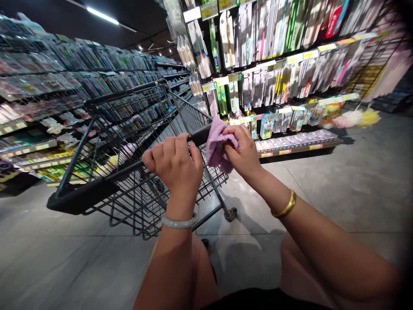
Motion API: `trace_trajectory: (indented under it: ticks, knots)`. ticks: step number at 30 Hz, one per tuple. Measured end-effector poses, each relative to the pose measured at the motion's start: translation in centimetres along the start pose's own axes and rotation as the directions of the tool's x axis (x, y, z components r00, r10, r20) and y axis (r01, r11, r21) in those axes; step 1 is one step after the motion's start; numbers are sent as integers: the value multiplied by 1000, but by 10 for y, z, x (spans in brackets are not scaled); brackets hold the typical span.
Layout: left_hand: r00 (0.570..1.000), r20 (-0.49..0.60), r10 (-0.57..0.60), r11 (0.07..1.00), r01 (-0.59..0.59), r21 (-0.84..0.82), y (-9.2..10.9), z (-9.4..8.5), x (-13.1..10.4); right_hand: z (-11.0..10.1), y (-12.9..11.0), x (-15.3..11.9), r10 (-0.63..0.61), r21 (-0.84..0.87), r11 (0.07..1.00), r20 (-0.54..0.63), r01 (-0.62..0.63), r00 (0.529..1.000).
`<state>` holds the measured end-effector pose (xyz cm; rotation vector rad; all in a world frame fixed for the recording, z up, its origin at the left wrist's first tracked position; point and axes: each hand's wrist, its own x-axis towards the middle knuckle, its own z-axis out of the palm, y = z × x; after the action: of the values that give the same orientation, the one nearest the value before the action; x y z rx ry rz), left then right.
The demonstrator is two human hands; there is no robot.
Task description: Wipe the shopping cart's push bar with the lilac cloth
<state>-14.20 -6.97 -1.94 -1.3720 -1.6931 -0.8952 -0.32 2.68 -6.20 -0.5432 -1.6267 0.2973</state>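
A dark metal shopping cart (129, 206) stands tilted across the view in front of me. My left hand (176, 163) is wrapped over the cart's handlebar (129, 170), near its middle. Further along the bar, at its right end, a lilac cloth (217, 144) drapes over the handle. My right hand (241, 148) has the cloth bunched between its fingers and thumb, pressed against the bar. The cloth covers that end of the handle. A grey bangle is on my left wrist and a gold one on my right.
Shelves of packaged toothbrushes (264, 86) rise beyond the cart on the right. Another long shelf (97, 60) of hanging packs runs along the left. One cart wheel (230, 214) rests on the grey floor (322, 193). Fluffy pink and yellow items (358, 118) hang at the right shelf's end.
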Motion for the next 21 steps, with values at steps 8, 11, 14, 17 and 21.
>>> trace_trajectory:
  ticks: [8,11,14,17,21]
  knots:
    - [1000,-13,-5,1000,5,-31,0,1,-1,0,0,1,2,-18,1000,2,-1,1000]
    - [1000,2,-10,999,10,-36,0,2,-1,0,0,0,-4,-17,1000,3,4,1000]
    - [1000,0,-14,999,14,-47,-1,3,-1,0,1,-1,0,-14,1000,3,0,1000]
    - [1000,-10,-19,998,19,-66,0,4,-1,1,2,-2,2,-14,1000,-1,-2,1000]
    - [1000,0,-22,998,22,-65,1,3,-1,3,3,-5,0,-12,1000,-14,0,1000]
